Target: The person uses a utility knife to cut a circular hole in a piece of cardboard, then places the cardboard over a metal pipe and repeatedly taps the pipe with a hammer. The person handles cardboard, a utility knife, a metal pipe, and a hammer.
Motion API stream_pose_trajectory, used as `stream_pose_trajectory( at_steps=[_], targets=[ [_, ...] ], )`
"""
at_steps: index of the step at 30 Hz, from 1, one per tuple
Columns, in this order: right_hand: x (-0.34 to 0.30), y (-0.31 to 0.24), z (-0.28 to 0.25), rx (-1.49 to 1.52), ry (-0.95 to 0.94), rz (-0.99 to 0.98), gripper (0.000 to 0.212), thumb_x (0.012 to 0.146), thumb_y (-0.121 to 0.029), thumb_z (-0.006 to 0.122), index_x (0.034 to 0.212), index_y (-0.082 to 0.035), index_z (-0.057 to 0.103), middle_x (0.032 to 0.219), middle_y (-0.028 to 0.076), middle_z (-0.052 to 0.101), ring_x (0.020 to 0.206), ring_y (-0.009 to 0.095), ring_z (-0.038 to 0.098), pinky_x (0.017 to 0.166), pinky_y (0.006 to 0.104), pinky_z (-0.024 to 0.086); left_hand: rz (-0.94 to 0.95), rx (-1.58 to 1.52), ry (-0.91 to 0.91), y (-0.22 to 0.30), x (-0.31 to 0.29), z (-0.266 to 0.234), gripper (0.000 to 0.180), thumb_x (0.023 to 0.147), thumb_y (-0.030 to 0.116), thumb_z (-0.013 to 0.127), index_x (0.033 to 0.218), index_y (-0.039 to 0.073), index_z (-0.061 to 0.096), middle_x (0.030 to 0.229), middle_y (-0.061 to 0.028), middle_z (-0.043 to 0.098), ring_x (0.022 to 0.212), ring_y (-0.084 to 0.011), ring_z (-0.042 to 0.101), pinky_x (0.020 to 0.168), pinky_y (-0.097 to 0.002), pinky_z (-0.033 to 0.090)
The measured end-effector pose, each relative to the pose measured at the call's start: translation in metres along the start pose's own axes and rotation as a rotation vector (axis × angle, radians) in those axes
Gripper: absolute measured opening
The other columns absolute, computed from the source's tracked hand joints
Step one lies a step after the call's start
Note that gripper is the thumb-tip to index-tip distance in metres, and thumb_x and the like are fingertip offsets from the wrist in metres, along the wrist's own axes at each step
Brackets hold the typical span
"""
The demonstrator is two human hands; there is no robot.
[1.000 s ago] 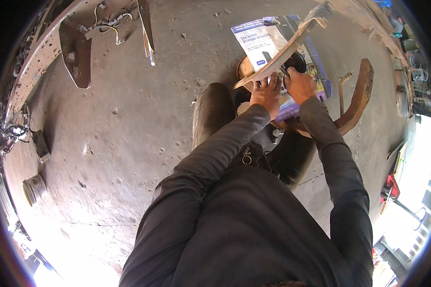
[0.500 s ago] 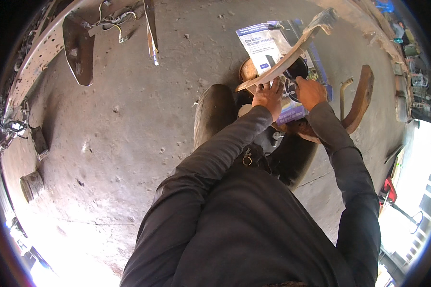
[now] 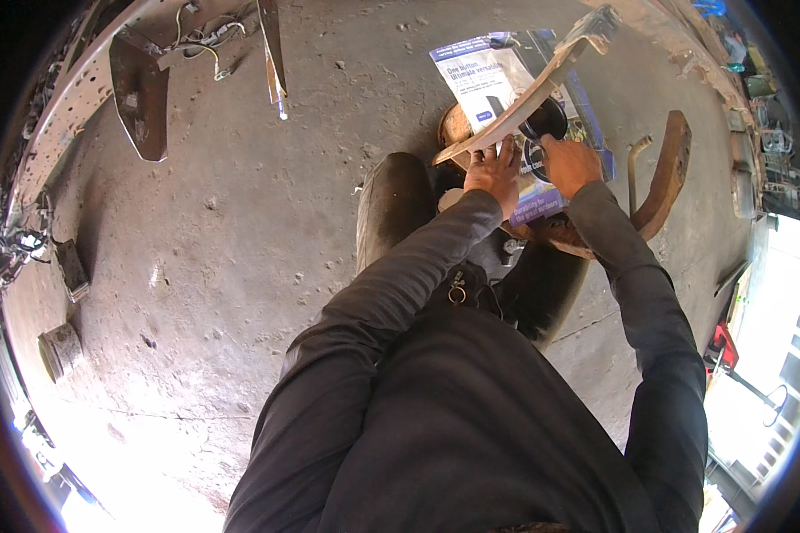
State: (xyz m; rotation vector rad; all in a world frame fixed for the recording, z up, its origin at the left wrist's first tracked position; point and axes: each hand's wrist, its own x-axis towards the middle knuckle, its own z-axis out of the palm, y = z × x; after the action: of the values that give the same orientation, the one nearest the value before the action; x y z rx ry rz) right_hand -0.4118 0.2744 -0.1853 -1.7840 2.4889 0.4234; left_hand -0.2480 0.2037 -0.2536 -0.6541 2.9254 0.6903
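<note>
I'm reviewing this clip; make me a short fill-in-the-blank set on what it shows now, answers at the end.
1. The round thing by the right hand is ____ in colour.
2. Of the curved bar and the printed sheet, the ____ crosses in front.
3. The bar's lower end is nearer the left hand than the ____ hand.

Missing words: black; curved bar; right

Readable lettering on the printed sheet
</note>
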Motion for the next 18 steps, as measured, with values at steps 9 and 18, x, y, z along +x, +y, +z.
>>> stream_pose_trajectory(
  at_steps=[9, 18],
  targets=[
    [0.012, -0.010, -0.007, 0.094, 0.061, 0.045, 0.018, 0.097, -0.019, 0.058, 0.107, -0.008, 0.067, 0.088, 0.023, 0.074, 0.090, 0.044, 0.074, 0.079, 0.0592, 0.055, 0.013, 0.043, 0.033, 0.000, -0.002, -0.003, 0.071, 0.098, 0.019, 0.054, 0.164, 0.005, 0.033, 0.172, -0.0191, 0.025, 0.157, -0.0441, 0.027, 0.124, -0.0598, 0.031],
    [0.001, -0.004, -0.012, 0.036, 0.015, 0.042, 0.016, 0.096, -0.020, 0.065, 0.107, -0.009, 0.061, 0.086, 0.021, 0.072, 0.087, 0.044, 0.071, 0.077, 0.0591, 0.053, -0.003, 0.018, 0.028, -0.001, -0.002, -0.003, 0.068, 0.099, 0.019, 0.052, 0.164, 0.004, 0.034, 0.173, -0.0182, 0.025, 0.157, -0.0441, 0.027, 0.124, -0.0590, 0.032]
  ],
)
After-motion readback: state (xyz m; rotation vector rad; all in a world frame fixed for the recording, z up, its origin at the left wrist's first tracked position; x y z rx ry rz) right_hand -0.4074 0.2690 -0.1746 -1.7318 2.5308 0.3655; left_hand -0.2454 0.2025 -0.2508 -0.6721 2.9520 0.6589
